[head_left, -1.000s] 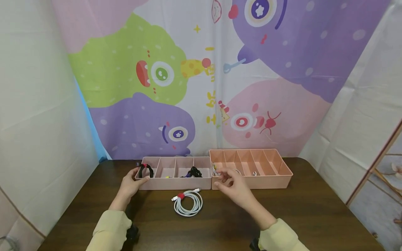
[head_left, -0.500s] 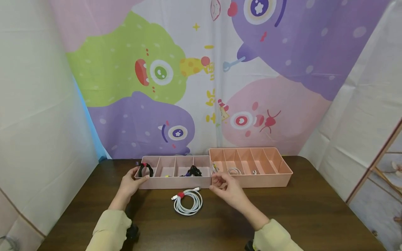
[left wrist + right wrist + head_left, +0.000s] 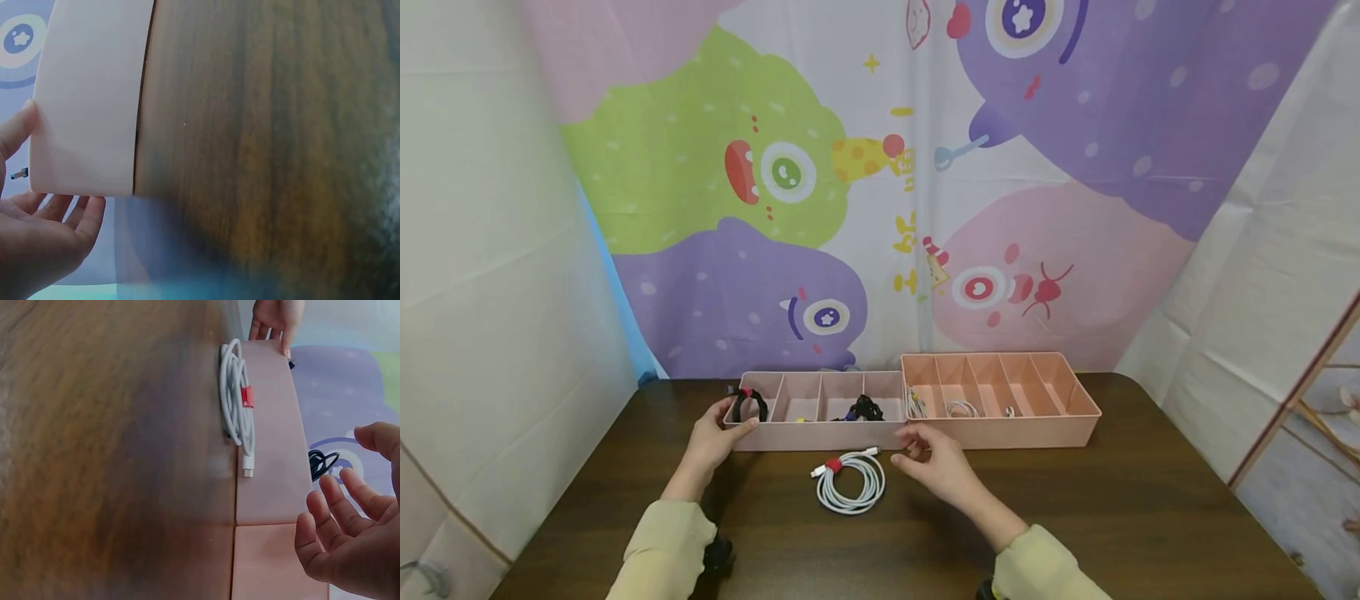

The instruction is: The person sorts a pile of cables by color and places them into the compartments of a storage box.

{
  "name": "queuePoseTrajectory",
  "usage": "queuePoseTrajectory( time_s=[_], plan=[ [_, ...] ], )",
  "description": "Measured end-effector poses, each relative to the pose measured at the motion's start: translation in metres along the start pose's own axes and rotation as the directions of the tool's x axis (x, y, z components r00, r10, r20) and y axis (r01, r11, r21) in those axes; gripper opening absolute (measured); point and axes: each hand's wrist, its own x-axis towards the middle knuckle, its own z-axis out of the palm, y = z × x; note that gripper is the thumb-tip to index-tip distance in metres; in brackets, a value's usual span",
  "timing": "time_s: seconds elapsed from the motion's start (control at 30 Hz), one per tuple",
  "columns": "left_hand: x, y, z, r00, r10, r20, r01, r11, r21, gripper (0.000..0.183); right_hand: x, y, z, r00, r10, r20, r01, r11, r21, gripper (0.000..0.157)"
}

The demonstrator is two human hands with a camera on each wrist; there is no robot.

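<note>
My left hand [image 3: 715, 433] grips the left end of a pale pink divided storage box [image 3: 820, 437], thumb at the front rim; in the left wrist view its fingers bend against the end wall. A black cable coil [image 3: 763, 408] with a red tie stands in that end compartment. My right hand [image 3: 936, 467] hovers, fingers loosely bent and holding nothing, before the seam with a peach divided box [image 3: 1007, 433]. On the table in front lies a coiled white cable [image 3: 872, 482] with a red tie [image 3: 247, 397].
A black cable bundle [image 3: 868, 408] sits in the pale pink box's right part. White cables [image 3: 961, 408] lie in the peach box's left compartments. Behind both boxes hangs a cartoon-printed curtain [image 3: 887, 192]. The dark wooden table [image 3: 850, 558] extends toward me.
My right hand has moved left and slightly down from the peach box to the seam between the boxes, uncovering white cables. The left hand stays on the pale pink box.
</note>
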Motion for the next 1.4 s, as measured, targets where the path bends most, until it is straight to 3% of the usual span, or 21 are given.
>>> queuePoseTrajectory(
  time_s=[0.43, 1.03, 1.4],
  plan=[
    [0.0, 0.001, 0.0, 1.0, 0.005, -0.005, -0.005, 1.0, 0.004, 0.071, 0.003, 0.013, 0.013, 0.998, 0.039, 0.053, -0.038, 0.999, -0.022, 0.03],
    [0.0, 0.001, 0.0, 1.0, -0.004, 0.0, 0.004, 1.0, -0.001, 0.07, 0.017, 0.029, 0.024, 0.994, 0.023, 0.103, -0.009, 0.991, -0.131, 0.029],
    [0.0, 0.001, 0.0, 1.0, -0.011, -0.003, 0.011, 1.0, 0.001, 0.072, 0.023, 0.03, 0.026, 0.979, 0.044, 0.201, -0.01, 0.986, -0.169, 0.027]
  ],
)
